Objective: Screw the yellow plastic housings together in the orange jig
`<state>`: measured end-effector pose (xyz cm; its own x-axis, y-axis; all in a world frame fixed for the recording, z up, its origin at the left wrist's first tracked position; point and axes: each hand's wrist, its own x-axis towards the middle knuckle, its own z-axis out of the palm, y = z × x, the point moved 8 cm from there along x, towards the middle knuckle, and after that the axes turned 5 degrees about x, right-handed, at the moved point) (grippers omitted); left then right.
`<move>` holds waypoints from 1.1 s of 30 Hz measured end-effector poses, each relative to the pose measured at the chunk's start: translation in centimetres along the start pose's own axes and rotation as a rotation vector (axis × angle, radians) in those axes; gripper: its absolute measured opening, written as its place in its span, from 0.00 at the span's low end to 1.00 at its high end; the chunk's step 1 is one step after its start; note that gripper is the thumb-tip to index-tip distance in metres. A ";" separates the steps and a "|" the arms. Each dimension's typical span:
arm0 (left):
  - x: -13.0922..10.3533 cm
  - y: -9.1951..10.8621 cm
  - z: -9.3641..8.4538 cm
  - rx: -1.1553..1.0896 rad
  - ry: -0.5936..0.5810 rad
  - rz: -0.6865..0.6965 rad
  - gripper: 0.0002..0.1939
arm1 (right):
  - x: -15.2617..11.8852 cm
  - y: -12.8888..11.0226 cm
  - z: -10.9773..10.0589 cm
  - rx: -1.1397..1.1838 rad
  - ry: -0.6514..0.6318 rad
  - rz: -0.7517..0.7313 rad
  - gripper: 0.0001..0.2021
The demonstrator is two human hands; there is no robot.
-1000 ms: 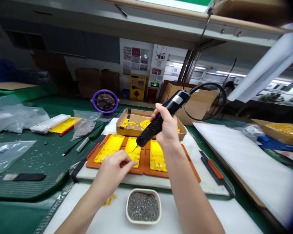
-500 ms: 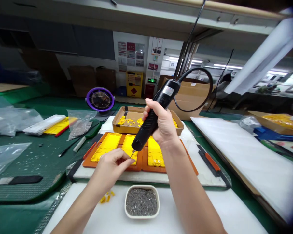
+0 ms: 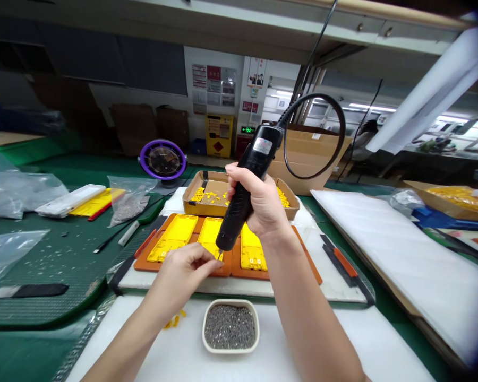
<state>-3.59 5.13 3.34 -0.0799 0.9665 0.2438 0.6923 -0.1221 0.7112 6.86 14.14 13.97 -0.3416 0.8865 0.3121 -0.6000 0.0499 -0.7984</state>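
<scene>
My right hand (image 3: pixel 258 199) is wrapped round a black electric screwdriver (image 3: pixel 241 204), which leans with its bit pointing down and to the left. The bit's tip meets the near right corner of the middle yellow plastic case (image 3: pixel 209 231). Right beside that tip, my left hand (image 3: pixel 191 265) has thumb and fingers pinched together; whatever they hold is too small or hidden. Two more yellow cases, one on the left (image 3: pixel 173 239) and one on the right (image 3: pixel 252 254), lie with it in an orange-brown fixture (image 3: pixel 231 268). A cream tub (image 3: pixel 257 339) full of small metal screws (image 3: pixel 229 326) stands nearer me.
Behind the fixture is a cardboard tray (image 3: pixel 191 207) with small yellow parts. A few yellow pieces (image 3: pixel 176 320) lie left of the tub. A purple fan (image 3: pixel 162 160) stands farther back. The screwdriver's black cable (image 3: pixel 340 143) loops up on the right.
The screwdriver and my right hand have shifted slightly left, and the tool stands more upright. My left hand has edged a little right, still pinched by the bit.
</scene>
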 end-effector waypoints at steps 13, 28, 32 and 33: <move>0.1 0.3 -0.6 -0.127 0.020 0.018 0.10 | 0.9 -1.1 -2.1 0.182 0.145 -0.014 0.11; -0.2 -1.2 -2.3 -0.300 0.204 -0.177 0.10 | 0.4 -0.7 -0.9 0.050 0.027 -0.015 0.10; -0.3 -3.5 -2.2 -0.732 0.327 -0.386 0.11 | 0.8 0.3 -1.1 -0.035 0.088 -0.080 0.10; -0.3 -3.9 -2.1 -0.874 0.356 -0.429 0.10 | 0.9 0.7 -1.2 -0.052 0.112 -0.102 0.10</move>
<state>-7.78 4.87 1.83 -0.5024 0.8623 -0.0634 -0.1952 -0.0417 0.9799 7.01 15.51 13.01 -0.1963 0.9211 0.3363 -0.5884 0.1638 -0.7918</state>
